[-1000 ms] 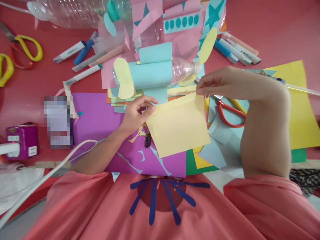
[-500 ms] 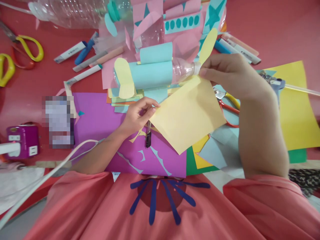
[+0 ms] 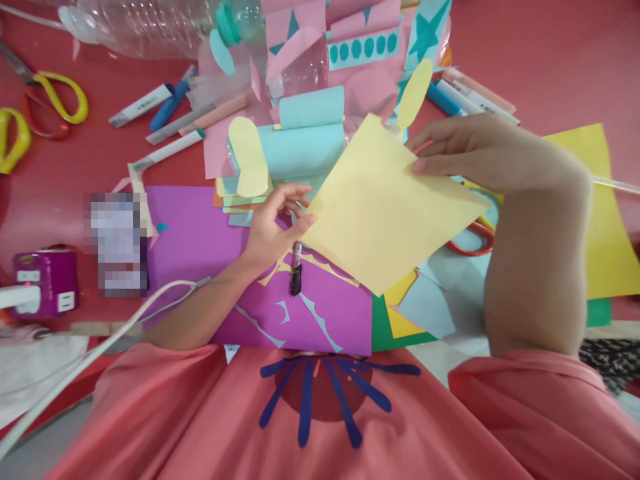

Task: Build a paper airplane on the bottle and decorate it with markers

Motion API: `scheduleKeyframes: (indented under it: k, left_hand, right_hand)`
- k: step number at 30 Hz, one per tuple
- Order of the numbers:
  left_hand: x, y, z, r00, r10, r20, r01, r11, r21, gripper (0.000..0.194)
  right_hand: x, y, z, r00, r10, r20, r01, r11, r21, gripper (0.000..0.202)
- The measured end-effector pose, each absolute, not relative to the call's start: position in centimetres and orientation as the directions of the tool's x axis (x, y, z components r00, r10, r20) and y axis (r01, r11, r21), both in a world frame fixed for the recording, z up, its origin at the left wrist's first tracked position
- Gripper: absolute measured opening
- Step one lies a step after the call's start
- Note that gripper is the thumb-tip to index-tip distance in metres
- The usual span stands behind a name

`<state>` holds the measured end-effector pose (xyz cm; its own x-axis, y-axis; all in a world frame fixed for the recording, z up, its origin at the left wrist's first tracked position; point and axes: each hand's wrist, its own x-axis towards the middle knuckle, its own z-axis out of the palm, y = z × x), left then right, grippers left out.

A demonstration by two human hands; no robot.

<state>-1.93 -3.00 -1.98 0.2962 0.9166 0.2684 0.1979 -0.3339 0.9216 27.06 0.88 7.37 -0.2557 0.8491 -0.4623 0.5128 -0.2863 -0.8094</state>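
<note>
A pale yellow sheet of paper [image 3: 390,213] is held up at a slant in front of me. My left hand [image 3: 277,227] pinches its left corner, thumb on the near face, the other fingers loosely curled. At the upper right edge, my right hand [image 3: 465,153] grips the sheet, its thumb in front and fingers partly behind. Behind the sheet lies a plastic bottle wrapped in light blue paper [image 3: 305,150], with pale yellow rounded cutouts [image 3: 247,157] at both ends; its neck is mostly hidden. A black-handled cutter [image 3: 297,273] lies below my left hand.
Purple paper [image 3: 195,220] with thin scraps lies beneath. Markers [image 3: 143,103] and yellow-handled scissors [image 3: 63,97] are at the left, with a phone [image 3: 120,247] and cable [image 3: 125,320]. Red-handled scissors [image 3: 473,240] lie under my right hand. A decorated pink paper piece [image 3: 365,73] stands at the back.
The yellow sheet has turned, and its top corner now covers the bottle's neck. My right hand has moved right and slightly down along the sheet. My left hand stays near the same corner.
</note>
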Motion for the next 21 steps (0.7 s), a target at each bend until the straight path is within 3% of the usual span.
scheduleKeyframes:
  k: [4, 8, 14, 17, 21]
  left_hand:
    - [-1.9, -3.2, -1.8, 0.349, 0.913, 0.212, 0.314, -0.327, 0.891, 0.040]
    - [-1.9, -3.2, -1.2, 0.372, 0.917, 0.142, 0.350, -0.281, 0.894, 0.031]
    - [-1.9, -3.1, -0.8, 0.381, 0.923, 0.054, 0.189, -0.135, 0.973, 0.031]
    - [-1.8, -3.0, -0.9, 0.372, 0.928, 0.013, 0.112, -0.059, 0.992, 0.038]
    - [-1.7, -2.9, -0.9, 0.367, 0.928, -0.071, 0.042, 0.059, 0.997, 0.043]
  right_hand:
    - [26.8, 0.7, 6.8, -0.380, 0.821, -0.426, 0.444, -0.242, -0.863, 0.032]
    - [26.9, 0.7, 6.6, -0.389, 0.829, -0.401, 0.460, -0.202, -0.865, 0.034]
    - [25.9, 0.5, 7.9, -0.209, 0.917, -0.340, 0.508, -0.195, -0.839, 0.009]
    - [26.1, -0.1, 9.3, -0.098, 0.953, -0.287, 0.620, -0.167, -0.766, 0.007]
    - [29.2, -1.7, 10.2, 0.065, 0.998, -0.029, 0.737, -0.067, -0.673, 0.013]
